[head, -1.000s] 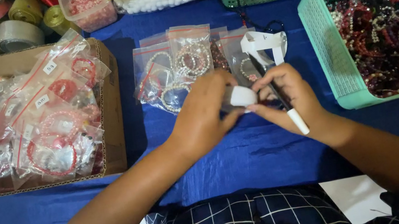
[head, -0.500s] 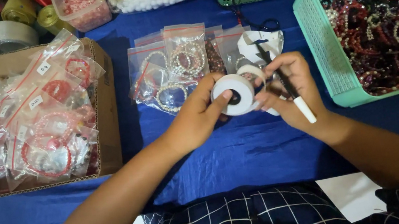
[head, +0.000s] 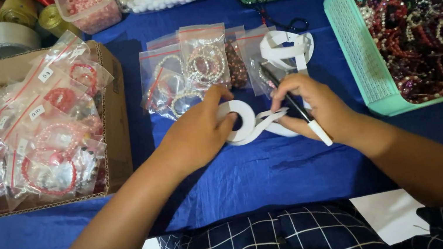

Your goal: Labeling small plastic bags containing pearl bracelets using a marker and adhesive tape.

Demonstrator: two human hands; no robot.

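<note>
Hands (head: 259,121) partly hide white label roll (head: 242,121).

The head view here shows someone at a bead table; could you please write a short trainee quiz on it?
1. True or false: the left hand holds a roll of white tape.
2. Which hand grips the pen? A) left B) right C) neither
3. What fills the teal basket?

Key:
1. True.
2. B, the right hand, which also pinches the loose tape strip.
3. Beaded bracelets, mostly red, dark and pearl white.
</note>
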